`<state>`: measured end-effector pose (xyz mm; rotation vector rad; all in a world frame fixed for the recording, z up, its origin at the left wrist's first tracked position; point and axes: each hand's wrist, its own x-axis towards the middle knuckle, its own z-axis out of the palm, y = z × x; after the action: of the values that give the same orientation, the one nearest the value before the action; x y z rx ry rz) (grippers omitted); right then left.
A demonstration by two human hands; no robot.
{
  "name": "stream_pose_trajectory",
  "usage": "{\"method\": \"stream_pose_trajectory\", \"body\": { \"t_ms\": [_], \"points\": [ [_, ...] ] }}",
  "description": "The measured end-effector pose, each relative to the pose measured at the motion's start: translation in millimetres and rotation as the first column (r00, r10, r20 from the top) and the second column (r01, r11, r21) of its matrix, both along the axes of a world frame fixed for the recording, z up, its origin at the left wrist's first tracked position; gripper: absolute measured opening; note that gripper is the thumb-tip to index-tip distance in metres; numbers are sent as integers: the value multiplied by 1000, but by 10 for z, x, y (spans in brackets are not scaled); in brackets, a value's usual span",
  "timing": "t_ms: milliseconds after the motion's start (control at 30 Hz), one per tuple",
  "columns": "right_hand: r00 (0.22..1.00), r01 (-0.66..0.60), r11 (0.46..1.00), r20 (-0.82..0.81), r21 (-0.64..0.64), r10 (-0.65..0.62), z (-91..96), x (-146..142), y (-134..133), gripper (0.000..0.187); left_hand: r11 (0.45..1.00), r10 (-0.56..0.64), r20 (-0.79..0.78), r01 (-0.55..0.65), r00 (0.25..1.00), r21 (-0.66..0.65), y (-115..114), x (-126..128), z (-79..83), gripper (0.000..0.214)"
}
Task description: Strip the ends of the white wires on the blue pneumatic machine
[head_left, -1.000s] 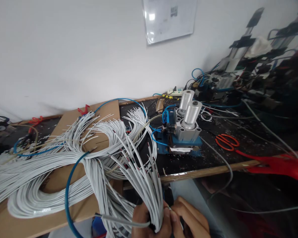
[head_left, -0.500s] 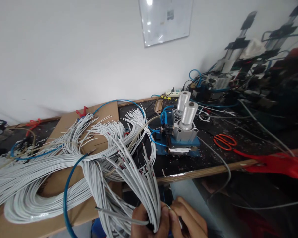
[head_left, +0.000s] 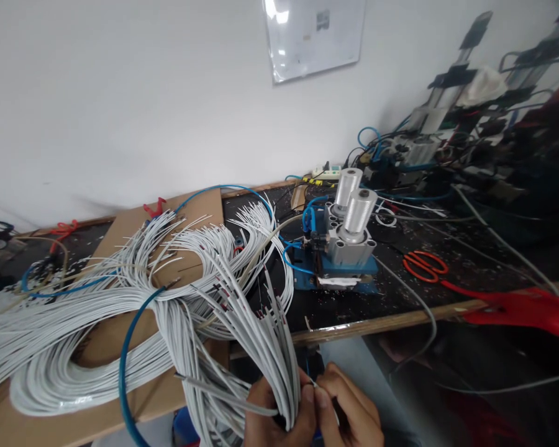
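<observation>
My left hand (head_left: 282, 413), at the bottom middle, is closed around a bundle of white cables (head_left: 261, 338). Their cut ends fan up and to the left, with small dark and reddish wire tips showing. Right beside it, my right hand (head_left: 349, 410) pinches the end of a single white cable (head_left: 315, 385) between thumb and fingers, close against the left thumb. Part of that cable is hidden by the fingers. More white cables (head_left: 121, 298) lie in big loops on a sheet of cardboard (head_left: 107, 357) to the left. A blue air hose (head_left: 127, 354) crosses over them.
A pneumatic press (head_left: 351, 242) with two silver cylinders stands on the black bench. Orange-handled scissors (head_left: 425, 266) and a red tool (head_left: 526, 310) lie right of it. Another machine (head_left: 423, 136) stands at the back right. The bench's wooden edge (head_left: 354, 326) runs before me.
Both hands stay together at nearly the same spot, with slight finger movement at the single cable. The bundle shifts a little, and the whole view moves slightly.
</observation>
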<state>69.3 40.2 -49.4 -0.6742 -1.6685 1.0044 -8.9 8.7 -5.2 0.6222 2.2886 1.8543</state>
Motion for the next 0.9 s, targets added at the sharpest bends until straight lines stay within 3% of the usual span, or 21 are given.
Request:
{"method": "stream_pose_trajectory", "body": {
  "t_ms": [200, 500, 667, 900],
  "points": [
    [998, -58, 998, 28, -16, 58, -38, 53, 18, 30, 993, -113, 9, 113, 994, 27, -7, -46, 50, 12],
    [971, -223, 974, 100, 44, 218, -65, 192, 193, 28, 995, -29, -92, 38, 995, 96, 6, -15, -74, 17],
    [953, -290, 957, 100, 17, 287, -53, 219, 215, 32, 989, -135, -88, 140, 987, 53, 19, -42, 17, 16],
    [941, -327, 943, 68, -58, 331, -36, 207, 198, 39, 983, -180, -161, 183, 970, 2, 24, -80, 102, 14]
  ]
}}
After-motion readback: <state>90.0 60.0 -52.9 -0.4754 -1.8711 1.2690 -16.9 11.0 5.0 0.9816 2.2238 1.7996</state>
